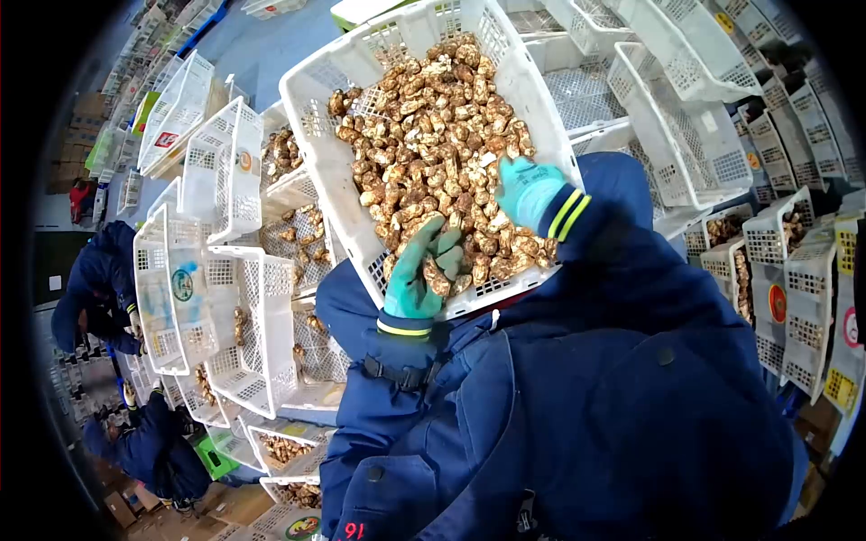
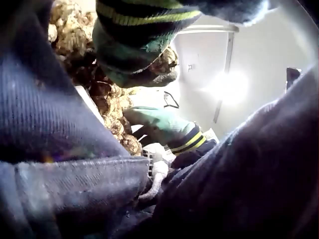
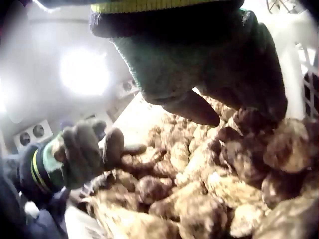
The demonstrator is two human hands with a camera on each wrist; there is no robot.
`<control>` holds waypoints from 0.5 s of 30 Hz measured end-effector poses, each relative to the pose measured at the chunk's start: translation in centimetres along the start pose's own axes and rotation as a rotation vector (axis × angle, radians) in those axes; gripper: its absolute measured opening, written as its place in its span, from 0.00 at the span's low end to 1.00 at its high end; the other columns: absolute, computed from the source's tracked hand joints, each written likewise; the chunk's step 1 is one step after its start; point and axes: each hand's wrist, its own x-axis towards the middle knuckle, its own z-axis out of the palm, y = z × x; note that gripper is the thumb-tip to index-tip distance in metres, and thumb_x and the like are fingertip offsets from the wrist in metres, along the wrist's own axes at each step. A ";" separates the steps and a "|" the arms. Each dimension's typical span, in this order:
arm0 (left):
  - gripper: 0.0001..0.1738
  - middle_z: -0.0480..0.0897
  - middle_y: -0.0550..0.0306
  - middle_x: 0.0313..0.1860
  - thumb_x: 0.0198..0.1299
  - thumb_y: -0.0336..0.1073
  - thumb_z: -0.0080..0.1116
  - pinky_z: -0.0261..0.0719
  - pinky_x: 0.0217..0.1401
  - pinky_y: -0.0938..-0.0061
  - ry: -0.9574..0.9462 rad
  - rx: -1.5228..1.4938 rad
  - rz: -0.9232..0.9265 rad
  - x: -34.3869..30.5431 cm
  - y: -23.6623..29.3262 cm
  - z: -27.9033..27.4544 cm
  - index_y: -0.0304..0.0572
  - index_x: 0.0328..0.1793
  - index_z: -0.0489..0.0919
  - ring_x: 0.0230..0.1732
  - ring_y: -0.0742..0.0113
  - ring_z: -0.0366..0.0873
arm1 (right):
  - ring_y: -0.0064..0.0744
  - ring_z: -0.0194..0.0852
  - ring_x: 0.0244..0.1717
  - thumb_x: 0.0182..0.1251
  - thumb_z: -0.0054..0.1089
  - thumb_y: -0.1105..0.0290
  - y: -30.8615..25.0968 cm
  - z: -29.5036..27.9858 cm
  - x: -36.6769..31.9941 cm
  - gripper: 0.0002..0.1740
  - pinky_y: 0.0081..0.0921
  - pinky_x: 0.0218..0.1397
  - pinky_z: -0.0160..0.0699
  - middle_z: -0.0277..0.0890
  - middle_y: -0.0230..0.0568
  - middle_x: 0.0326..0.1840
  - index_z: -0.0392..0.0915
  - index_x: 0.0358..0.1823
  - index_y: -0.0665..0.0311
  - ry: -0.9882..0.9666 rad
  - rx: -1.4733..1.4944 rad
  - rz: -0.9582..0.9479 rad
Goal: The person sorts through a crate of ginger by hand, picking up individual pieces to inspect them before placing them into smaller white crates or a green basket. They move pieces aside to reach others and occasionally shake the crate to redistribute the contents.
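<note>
A white plastic crate (image 1: pixel 329 171) full of stubby brown-and-white mushrooms (image 1: pixel 433 126) rests against the person's lap. At its near side the left hand (image 1: pixel 415 275), in a green glove, holds a mushroom (image 1: pixel 437 278) between thumb and fingers. The left wrist view shows that brown mushroom (image 2: pixel 164 61) against the gloved palm. Farther right, the right hand (image 1: pixel 530 191) reaches down over the pile. In the right wrist view, its gloved thumb and fingers (image 3: pixel 259 84) are spread apart, fingertips right at the mushrooms, with no mushroom visible between them.
White crates (image 1: pixel 239 325) stand on the left, some with mushrooms inside. More crates (image 1: pixel 686 135) are on the right. Two people in dark blue clothes (image 1: pixel 158 451) bend over at the far left.
</note>
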 end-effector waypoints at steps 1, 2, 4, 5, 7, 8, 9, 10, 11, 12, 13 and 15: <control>0.31 0.72 0.38 0.68 0.72 0.39 0.51 0.74 0.69 0.55 -0.008 -0.272 -0.003 0.3 -0.1 -0.2 0.34 0.77 0.60 0.65 0.49 0.73 | 0.47 0.73 0.63 0.70 0.55 0.59 -1.0 0.8 0.2 0.35 0.46 0.56 0.80 0.70 0.53 0.65 0.61 0.70 0.77 -0.009 -0.160 0.020; 0.31 0.71 0.38 0.69 0.72 0.38 0.50 0.69 0.73 0.50 -0.016 -0.546 -0.008 0.7 -0.1 -0.2 0.35 0.78 0.59 0.69 0.46 0.70 | 0.46 0.72 0.64 0.67 0.57 0.61 -1.4 1.4 0.4 0.34 0.47 0.54 0.81 0.69 0.53 0.65 0.61 0.69 0.75 -0.018 -0.459 -0.153; 0.38 0.62 0.40 0.77 0.66 0.31 0.51 0.58 0.79 0.43 -0.234 -0.571 0.100 0.7 0.4 0.3 0.36 0.81 0.53 0.78 0.45 0.59 | 0.47 0.75 0.61 0.66 0.58 0.64 -1.5 1.1 0.1 0.33 0.48 0.52 0.82 0.70 0.52 0.62 0.62 0.68 0.72 0.025 -0.198 -0.044; 0.39 0.62 0.40 0.77 0.64 0.29 0.51 0.59 0.79 0.43 -0.201 -0.484 0.102 0.3 0.5 0.8 0.38 0.81 0.53 0.78 0.45 0.59 | 0.47 0.79 0.57 0.66 0.58 0.65 -0.9 1.5 0.3 0.30 0.48 0.52 0.82 0.69 0.50 0.60 0.63 0.66 0.69 0.059 -0.132 0.001; 0.41 0.62 0.40 0.77 0.61 0.26 0.53 0.61 0.78 0.43 -0.198 -0.364 0.068 0.1 0.6 1.2 0.40 0.81 0.53 0.78 0.46 0.60 | 0.51 0.78 0.55 0.69 0.55 0.61 0.4 2.8 1.6 0.32 0.49 0.56 0.77 0.69 0.53 0.63 0.61 0.71 0.64 0.098 -0.030 0.031; 0.43 0.63 0.40 0.76 0.60 0.25 0.55 0.62 0.78 0.45 -0.230 -0.330 0.032 0.2 0.6 1.0 0.41 0.81 0.53 0.77 0.46 0.61 | 0.52 0.78 0.55 0.70 0.55 0.61 0.6 2.7 1.8 0.32 0.49 0.55 0.78 0.68 0.54 0.62 0.61 0.71 0.65 0.081 0.016 0.029; 0.44 0.64 0.41 0.75 0.59 0.26 0.59 0.67 0.76 0.49 -0.162 -0.335 -0.022 -0.2 0.4 1.1 0.40 0.81 0.53 0.75 0.47 0.64 | 0.53 0.78 0.54 0.69 0.55 0.62 0.7 2.9 1.9 0.32 0.48 0.54 0.78 0.68 0.55 0.62 0.61 0.72 0.65 0.097 -0.001 0.030; 0.45 0.65 0.42 0.74 0.59 0.28 0.62 0.73 0.72 0.55 -0.235 -0.365 -0.013 0.2 -0.1 0.4 0.39 0.81 0.54 0.72 0.50 0.68 | 0.55 0.78 0.52 0.69 0.54 0.63 0.9 3.2 1.9 0.32 0.46 0.53 0.79 0.69 0.56 0.60 0.60 0.72 0.65 0.123 -0.022 0.011; 0.44 0.66 0.42 0.74 0.59 0.29 0.63 0.75 0.70 0.57 -0.222 -0.366 -0.023 0.1 0.0 0.3 0.38 0.80 0.55 0.71 0.51 0.70 | 0.55 0.78 0.53 0.67 0.55 0.66 1.6 3.8 2.1 0.28 0.45 0.54 0.79 0.70 0.57 0.59 0.64 0.67 0.65 0.154 0.069 -0.039; 0.42 0.67 0.43 0.74 0.60 0.30 0.63 0.77 0.68 0.60 -0.211 -0.367 -0.034 0.1 0.1 0.3 0.37 0.80 0.56 0.69 0.52 0.71 | 0.56 0.79 0.54 0.65 0.56 0.69 2.3 4.5 2.3 0.24 0.44 0.55 0.79 0.71 0.57 0.59 0.67 0.63 0.65 0.184 0.160 -0.089; 0.40 0.68 0.44 0.72 0.61 0.31 0.63 0.78 0.65 0.66 -0.204 -0.408 -0.033 0.2 -0.3 -0.2 0.36 0.79 0.58 0.67 0.56 0.73 | 0.57 0.77 0.52 0.64 0.55 0.70 2.1 3.3 1.5 0.21 0.44 0.55 0.77 0.72 0.58 0.55 0.68 0.58 0.66 0.150 0.211 -0.090; 0.31 0.72 0.44 0.69 0.65 0.27 0.56 0.79 0.61 0.70 -0.242 0.171 0.360 0.4 0.0 -1.0 0.37 0.75 0.65 0.61 0.60 0.77 | 0.56 0.75 0.53 0.65 0.57 0.68 2.8 3.7 0.7 0.19 0.44 0.56 0.75 0.75 0.56 0.53 0.71 0.56 0.65 0.181 0.243 -0.203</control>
